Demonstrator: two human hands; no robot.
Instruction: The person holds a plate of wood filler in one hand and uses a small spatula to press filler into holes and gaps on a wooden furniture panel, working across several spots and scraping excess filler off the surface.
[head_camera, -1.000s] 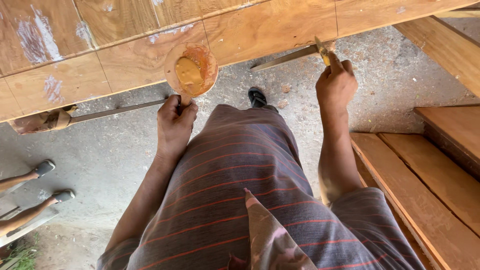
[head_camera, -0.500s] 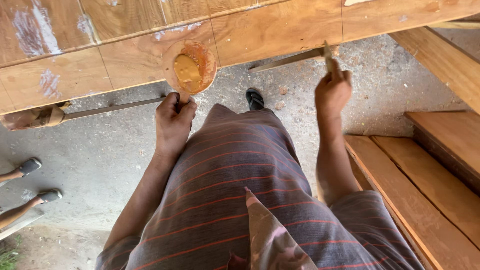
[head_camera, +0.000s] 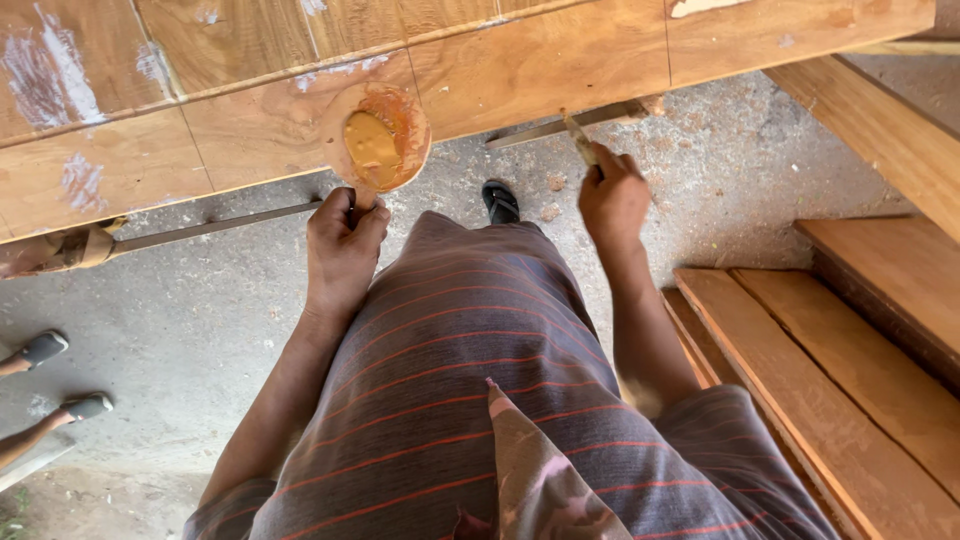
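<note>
I stand in a rough carpentry workshop: a large unfinished wooden panel (head_camera: 500, 70) before me, sawn planks (head_camera: 830, 370) stacked beside, and a dusty concrete floor (head_camera: 200, 310) strewn with wood chips.

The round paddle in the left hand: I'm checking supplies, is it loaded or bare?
Loaded: the round paddle carries a yellowish-brown blob, gripped by the left hand.

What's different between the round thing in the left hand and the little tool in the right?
The paddle in the left hand is a wide, round wooden disc with a short handle, loaded with tan paste; the blade in the right hand is narrow and thin, with only a smear. The paddle is held flat near the panel edge, while the blade points up at it. Both are stained with paste and held close to the panel.
</note>
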